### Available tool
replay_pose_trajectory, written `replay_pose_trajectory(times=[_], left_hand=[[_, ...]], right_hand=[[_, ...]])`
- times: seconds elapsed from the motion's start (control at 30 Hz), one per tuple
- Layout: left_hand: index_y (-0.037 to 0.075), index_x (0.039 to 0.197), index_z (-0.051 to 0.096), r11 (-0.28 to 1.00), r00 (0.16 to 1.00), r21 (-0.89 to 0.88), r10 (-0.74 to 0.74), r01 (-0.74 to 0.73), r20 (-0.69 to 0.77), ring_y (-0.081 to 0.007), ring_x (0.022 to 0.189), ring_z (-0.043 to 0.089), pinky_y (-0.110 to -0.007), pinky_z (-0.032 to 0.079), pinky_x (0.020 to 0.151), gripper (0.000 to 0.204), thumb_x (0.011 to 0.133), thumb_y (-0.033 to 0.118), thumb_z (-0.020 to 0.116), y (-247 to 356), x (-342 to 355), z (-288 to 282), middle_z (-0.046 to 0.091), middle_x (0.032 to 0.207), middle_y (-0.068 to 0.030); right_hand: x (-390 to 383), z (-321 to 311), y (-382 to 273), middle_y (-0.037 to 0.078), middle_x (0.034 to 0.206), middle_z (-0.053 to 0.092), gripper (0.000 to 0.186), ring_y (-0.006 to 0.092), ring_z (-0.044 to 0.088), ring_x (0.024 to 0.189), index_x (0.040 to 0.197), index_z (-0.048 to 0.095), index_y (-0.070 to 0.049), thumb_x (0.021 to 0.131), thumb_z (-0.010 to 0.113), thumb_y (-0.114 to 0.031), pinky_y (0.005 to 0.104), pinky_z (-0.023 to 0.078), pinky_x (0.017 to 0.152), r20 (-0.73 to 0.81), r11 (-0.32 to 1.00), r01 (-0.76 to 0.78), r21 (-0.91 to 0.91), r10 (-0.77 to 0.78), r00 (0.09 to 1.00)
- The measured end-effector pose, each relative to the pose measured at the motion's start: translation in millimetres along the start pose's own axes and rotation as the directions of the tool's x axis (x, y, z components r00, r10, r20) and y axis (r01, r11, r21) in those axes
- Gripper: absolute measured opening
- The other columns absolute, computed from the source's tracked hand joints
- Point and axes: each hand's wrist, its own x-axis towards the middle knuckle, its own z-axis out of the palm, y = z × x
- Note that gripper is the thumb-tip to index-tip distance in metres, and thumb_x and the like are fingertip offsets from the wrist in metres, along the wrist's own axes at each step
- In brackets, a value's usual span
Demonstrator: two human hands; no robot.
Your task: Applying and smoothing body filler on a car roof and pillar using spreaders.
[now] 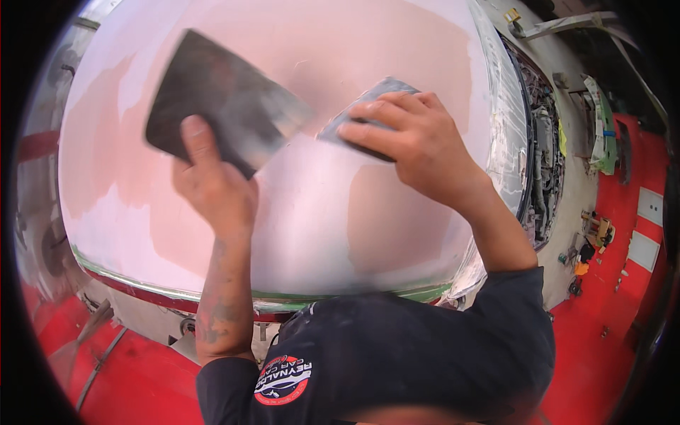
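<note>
My left hand grips a dark, flat rectangular board, its thumb on the upper face and the other fingers mostly hidden beneath. Toward the board's right end runs a pale smear or sheen, blurred. To the right, my right hand is closed on a thin grey spreader, with several fingers spread over its top. One edge of the spreader points at the board's right corner, a small gap apart in this view. Both are held over a broad car panel, white with pinkish-tan patches.
Clear plastic sheeting runs along the panel's right edge, beside an exposed engine bay. A green and dark red edge borders the near side. Loose parts lie on the floor at right, near a red surface.
</note>
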Motion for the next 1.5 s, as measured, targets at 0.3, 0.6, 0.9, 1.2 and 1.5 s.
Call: replay_pose_trajectory(times=[0.3, 0.6, 0.9, 1.2, 1.5], left_hand=[[-0.007, 0.139, 0.051, 0.967, 0.935, -0.079, 0.212, -0.244, -0.285, -0.0295, 0.115, 0.066, -0.04, 0.058, 0.095, 0.064, 0.099, 0.04, 0.069, 14.9, 34.2, -113.7, 0.061, 0.136, -0.0161], [-0.007, 0.142, 0.046, 0.98, 0.781, 0.173, 0.183, -0.097, -0.598, -0.0305, 0.122, 0.06, -0.044, 0.056, 0.1, 0.066, 0.101, 0.041, 0.066, 0.6, -1.3, -285.3, 0.054, 0.142, -0.0175], [0.001, 0.149, 0.043, 0.992, 0.822, 0.031, 0.116, -0.118, -0.557, -0.0297, 0.134, 0.053, -0.045, 0.047, 0.112, 0.061, 0.103, 0.037, 0.063, -19.4, -22.5, -320.9, 0.051, 0.148, -0.0148], [-0.009, 0.145, 0.044, 0.992, 0.825, 0.059, 0.126, -0.112, -0.551, -0.0326, 0.135, 0.052, -0.045, 0.041, 0.116, 0.07, 0.102, 0.044, 0.061, -30.8, -20.0, -318.2, 0.051, 0.149, -0.019], [-0.01, 0.145, 0.043, 0.992, 0.843, 0.082, 0.128, -0.1, -0.523, -0.0326, 0.134, 0.052, -0.046, 0.041, 0.116, 0.069, 0.103, 0.043, 0.059, -34.4, -18.1, -330.3, 0.05, 0.15, -0.0193]], right_hand=[[18.8, 34.0, 41.9, 0.003, 0.111, 0.071, 0.04, 0.0282, 0.064, 0.103, 0.12, 0.07, -0.01, 0.087, 0.053, 0.002, 0.0423, 0.048, 0.089, 0.061, 0.874, -0.428, -0.228, 0.452, 0.89], [1.1, 29.9, 25.4, 0.003, 0.115, 0.072, 0.043, 0.0291, 0.064, 0.106, 0.121, 0.072, -0.013, 0.087, 0.051, 0.002, 0.0437, 0.047, 0.091, 0.075, 0.881, -0.428, -0.203, 0.449, 0.89], [31.5, 40.1, 54.3, 0.003, 0.117, 0.072, 0.046, 0.0289, 0.064, 0.109, 0.123, 0.072, -0.013, 0.086, 0.049, 0.004, 0.0448, 0.046, 0.093, 0.056, 0.793, -0.547, -0.268, 0.579, 0.813], [-13.4, 42.9, 10.2, 0.001, 0.124, 0.072, 0.05, 0.0237, 0.063, 0.115, 0.121, 0.072, -0.015, 0.08, 0.055, 0.008, 0.0408, 0.044, 0.092, 0.042, 0.914, -0.37, -0.165, 0.381, 0.923], [-1.6, 15.3, 56.4, 0.009, 0.114, 0.071, 0.043, 0.0324, 0.065, 0.107, 0.12, 0.071, -0.01, 0.085, 0.051, 0.004, 0.0447, 0.052, 0.092, 0.052, 0.848, -0.473, -0.238, 0.498, 0.866]])
